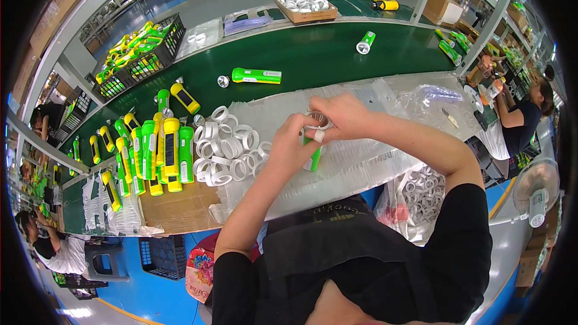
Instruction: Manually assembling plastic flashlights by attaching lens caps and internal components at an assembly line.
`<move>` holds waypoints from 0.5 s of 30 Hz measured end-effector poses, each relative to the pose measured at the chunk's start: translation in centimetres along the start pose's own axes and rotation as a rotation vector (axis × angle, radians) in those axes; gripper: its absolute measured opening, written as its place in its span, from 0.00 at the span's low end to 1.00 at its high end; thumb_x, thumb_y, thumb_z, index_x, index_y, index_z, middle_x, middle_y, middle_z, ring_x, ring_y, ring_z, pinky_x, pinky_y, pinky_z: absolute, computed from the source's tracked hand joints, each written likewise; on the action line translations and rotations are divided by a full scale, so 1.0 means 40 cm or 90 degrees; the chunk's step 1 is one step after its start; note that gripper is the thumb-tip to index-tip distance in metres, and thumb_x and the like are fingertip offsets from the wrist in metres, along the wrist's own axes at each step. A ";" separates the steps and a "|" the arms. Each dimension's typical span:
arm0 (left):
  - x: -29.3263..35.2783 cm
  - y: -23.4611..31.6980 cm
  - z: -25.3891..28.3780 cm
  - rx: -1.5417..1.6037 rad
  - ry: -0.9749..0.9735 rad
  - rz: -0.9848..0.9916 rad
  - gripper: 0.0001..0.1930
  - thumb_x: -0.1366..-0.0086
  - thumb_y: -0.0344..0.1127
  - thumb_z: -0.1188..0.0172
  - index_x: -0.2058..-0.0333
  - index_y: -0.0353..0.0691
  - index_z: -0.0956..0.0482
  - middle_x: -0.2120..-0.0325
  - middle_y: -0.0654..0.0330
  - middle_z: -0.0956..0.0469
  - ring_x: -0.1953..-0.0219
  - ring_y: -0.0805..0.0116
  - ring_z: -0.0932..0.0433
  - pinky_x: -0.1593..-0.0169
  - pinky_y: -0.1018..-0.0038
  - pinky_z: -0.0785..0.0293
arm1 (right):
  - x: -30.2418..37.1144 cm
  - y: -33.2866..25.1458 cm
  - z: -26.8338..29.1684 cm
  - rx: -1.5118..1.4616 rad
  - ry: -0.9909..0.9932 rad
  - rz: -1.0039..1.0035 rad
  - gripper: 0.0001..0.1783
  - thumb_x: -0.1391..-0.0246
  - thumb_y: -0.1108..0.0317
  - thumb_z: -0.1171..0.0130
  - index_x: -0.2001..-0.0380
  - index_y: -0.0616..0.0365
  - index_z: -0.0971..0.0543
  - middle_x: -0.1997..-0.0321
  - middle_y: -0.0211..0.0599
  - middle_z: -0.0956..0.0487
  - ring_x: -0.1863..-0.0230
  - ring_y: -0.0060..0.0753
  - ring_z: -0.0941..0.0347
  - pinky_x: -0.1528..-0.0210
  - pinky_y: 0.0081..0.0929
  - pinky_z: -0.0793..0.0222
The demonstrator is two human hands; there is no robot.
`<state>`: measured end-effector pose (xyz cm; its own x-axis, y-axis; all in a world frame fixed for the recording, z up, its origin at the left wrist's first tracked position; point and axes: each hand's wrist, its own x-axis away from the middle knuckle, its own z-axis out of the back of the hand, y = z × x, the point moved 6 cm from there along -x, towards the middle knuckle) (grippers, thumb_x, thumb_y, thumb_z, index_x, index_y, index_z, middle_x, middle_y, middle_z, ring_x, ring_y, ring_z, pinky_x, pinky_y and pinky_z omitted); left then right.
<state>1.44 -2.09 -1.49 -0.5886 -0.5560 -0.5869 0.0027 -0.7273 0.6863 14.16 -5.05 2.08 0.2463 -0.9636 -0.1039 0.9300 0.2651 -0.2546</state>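
Observation:
Over the middle of the bench, both my hands close round a green flashlight (312, 160), whose lower end shows beneath my fingers. My left hand (289, 145) wraps its upper body from the left. At its top, my right hand (342, 118) grips a white ring (320, 123) from the right; whether the ring is seated on the flashlight I cannot tell. A pale wrap covers one fingertip of that hand. Just left of my hands lies a pile of white rings (230, 147). Beyond it, green and yellow flashlights (171, 147) are heaped together.
A green conveyor belt (319, 54) runs behind the bench, carrying a green flashlight (256, 76) and another (365, 43). Black crate (174, 35) of flashlights stands far left; a cardboard box (305, 12) of rings is at the back. A bag of rings (421, 195) hangs below. A co-worker (521, 111) sits at right.

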 end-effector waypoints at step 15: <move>0.012 -0.005 0.036 0.462 -0.017 0.160 0.12 0.42 0.25 0.36 0.62 0.39 0.30 0.61 0.57 0.22 0.58 0.69 0.22 0.52 0.72 0.25 | 0.080 -0.108 -0.336 -0.738 0.264 -0.173 0.19 0.56 0.64 0.31 0.64 0.60 0.26 0.70 0.36 0.22 0.70 0.29 0.24 0.68 0.28 0.29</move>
<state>-0.01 -1.65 -1.28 -0.6593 -0.6535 -0.3720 -0.3871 -0.1292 0.9130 7.27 -8.82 -10.10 -0.2142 -0.9644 -0.1552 0.1007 0.1363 -0.9855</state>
